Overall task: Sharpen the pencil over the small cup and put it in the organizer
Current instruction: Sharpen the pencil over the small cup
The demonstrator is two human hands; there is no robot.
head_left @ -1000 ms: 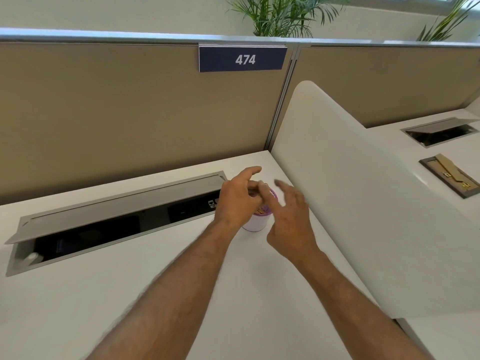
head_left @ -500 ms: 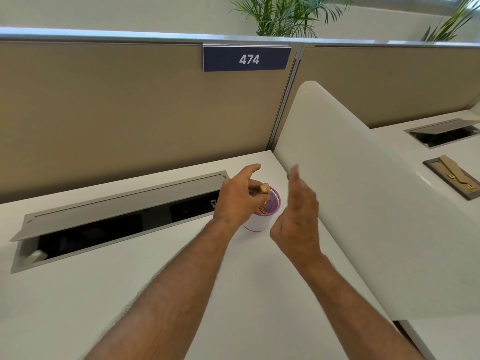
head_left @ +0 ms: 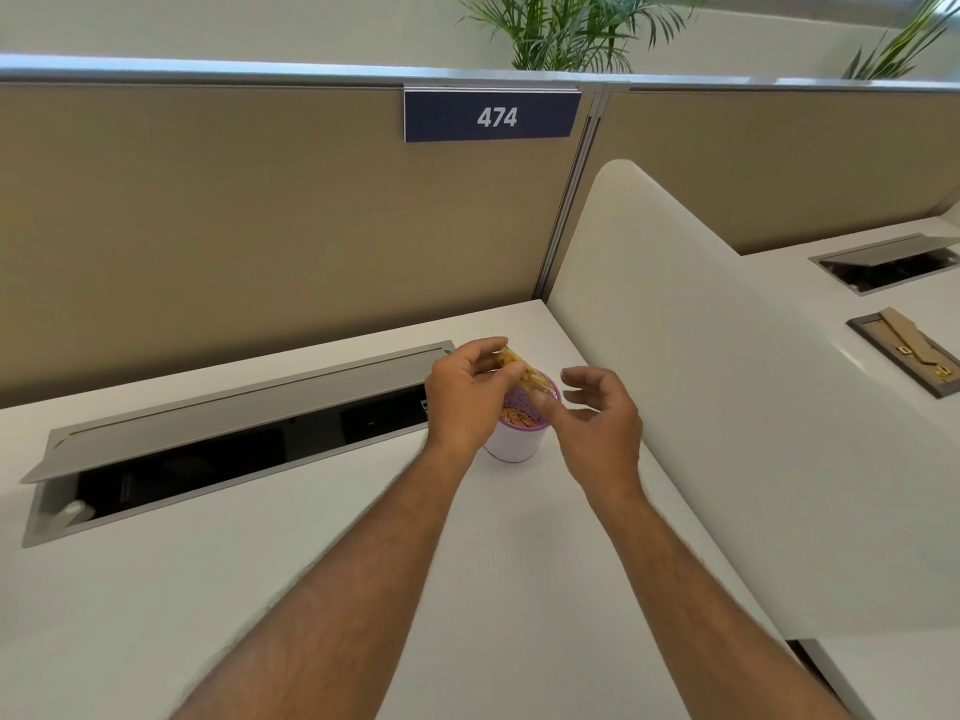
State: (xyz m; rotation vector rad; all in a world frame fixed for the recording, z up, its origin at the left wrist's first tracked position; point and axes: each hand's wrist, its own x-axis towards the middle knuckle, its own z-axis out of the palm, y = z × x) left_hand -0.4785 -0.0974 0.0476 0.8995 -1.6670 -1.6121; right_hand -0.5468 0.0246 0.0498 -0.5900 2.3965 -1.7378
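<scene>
Pinching the stubby pencil (head_left: pixel 522 368) above the small cup (head_left: pixel 514 441), the left hand (head_left: pixel 465 402) grips it; the right hand (head_left: pixel 597 426) hovers open beside. Light, stiff, brittle-tipped: best held mid-shaft.

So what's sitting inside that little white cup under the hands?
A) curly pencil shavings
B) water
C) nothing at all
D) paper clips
A: the small cup, with its purple rim, holds a heap of orange-brown curls, and the left hand holds the yellowish pencil right above it, while the right hand hangs half open beside the rim.
</scene>
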